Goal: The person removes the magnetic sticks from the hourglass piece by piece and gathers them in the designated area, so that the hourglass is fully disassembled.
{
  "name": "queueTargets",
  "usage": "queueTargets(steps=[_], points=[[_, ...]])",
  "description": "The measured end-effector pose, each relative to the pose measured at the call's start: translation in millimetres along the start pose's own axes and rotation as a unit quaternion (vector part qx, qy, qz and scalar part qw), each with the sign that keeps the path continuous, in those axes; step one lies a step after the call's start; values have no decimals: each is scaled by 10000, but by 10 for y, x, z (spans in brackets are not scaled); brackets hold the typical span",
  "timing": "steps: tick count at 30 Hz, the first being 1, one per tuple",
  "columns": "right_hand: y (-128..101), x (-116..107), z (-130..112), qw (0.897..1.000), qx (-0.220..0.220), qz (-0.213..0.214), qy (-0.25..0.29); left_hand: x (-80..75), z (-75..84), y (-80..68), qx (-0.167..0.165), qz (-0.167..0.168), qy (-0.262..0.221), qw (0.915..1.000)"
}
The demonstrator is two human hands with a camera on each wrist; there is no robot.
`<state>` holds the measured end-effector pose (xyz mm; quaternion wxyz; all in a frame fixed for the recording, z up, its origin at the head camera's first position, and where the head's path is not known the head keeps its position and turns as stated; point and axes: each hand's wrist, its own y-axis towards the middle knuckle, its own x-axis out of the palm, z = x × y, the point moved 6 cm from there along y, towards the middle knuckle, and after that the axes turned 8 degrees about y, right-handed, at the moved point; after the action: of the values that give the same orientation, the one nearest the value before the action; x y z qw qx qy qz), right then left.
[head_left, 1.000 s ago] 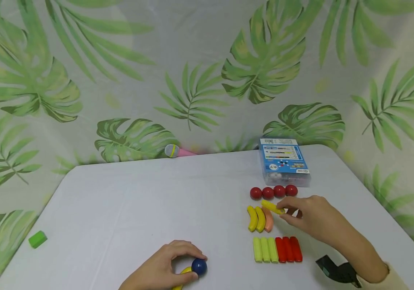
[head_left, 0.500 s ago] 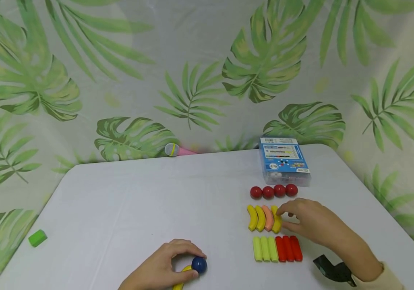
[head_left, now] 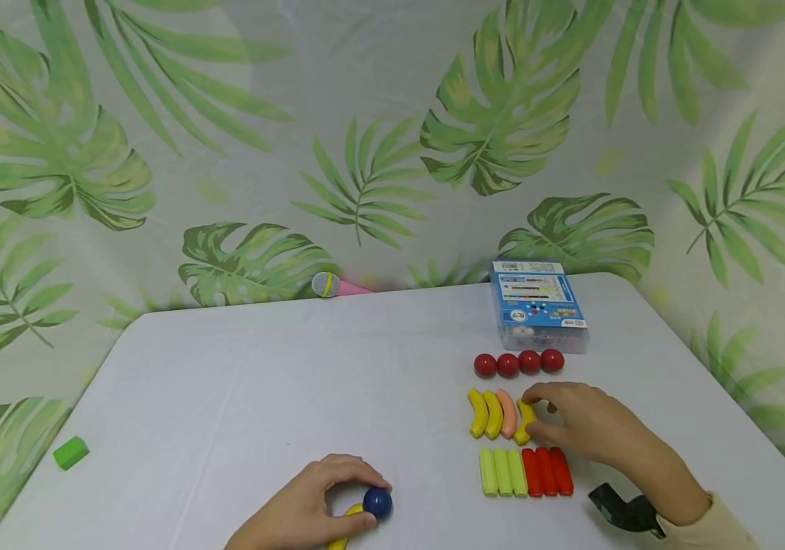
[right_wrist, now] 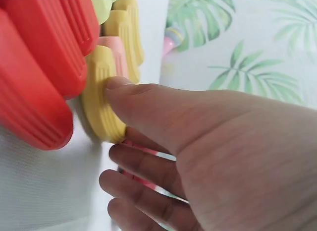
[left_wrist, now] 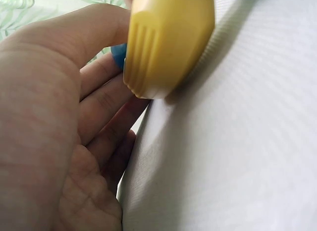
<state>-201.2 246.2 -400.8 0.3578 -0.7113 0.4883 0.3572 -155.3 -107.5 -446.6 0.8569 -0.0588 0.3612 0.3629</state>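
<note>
A person's two bare hands rest on a white desk [head_left: 262,382] set before a curtain printed with green leaves.

The right hand [head_left: 581,424] lies at the right side of the desk, with thumb and fingertips pinching a yellow banana-shaped piece [head_left: 523,422]. That piece sits on the desk as the rightmost of a row of curved pieces, touching a pink curved piece [head_left: 508,413], which has two more yellow curved pieces [head_left: 486,413] on its left. In the right wrist view the thumb presses flat on the yellow piece's ridged side.

Just behind this row stand four red balls [head_left: 518,363] in a line. Just in front of it lie three light green bars [head_left: 503,472] and three red bars [head_left: 547,471], side by side.

The left hand [head_left: 310,508] sits near the front edge, well apart from the right one. Its fingers curl around a dark blue ball [head_left: 377,503] and a second yellow banana-shaped piece [left_wrist: 168,40], both resting on the desk.

A blue-labelled clear box [head_left: 537,307] lies at the back right. A pink and grey toy microphone [head_left: 334,286] lies at the back edge. A green block [head_left: 71,452] sits at the far left.
</note>
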Motion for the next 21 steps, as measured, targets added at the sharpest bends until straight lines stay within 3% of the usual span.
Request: queueTargets(steps=[4,8,14,18,21], points=[[18,17,8,10000,37,12,39,-18,-11,7,-33,220,66,9997],[31,47,13,9999,14,4,116,-53,-34,15,-144,648,188,9976],[45,81,12,9997,-148,-12,169,-86,-105,26,-352,1174,651,9903],[22,37,-63,9991,-324,265,89,-103,-149,24,-588,1344,845,9856],[-37,27,-259,9967,-606,539,75,-117,-159,20,-749,1408,908,9830]])
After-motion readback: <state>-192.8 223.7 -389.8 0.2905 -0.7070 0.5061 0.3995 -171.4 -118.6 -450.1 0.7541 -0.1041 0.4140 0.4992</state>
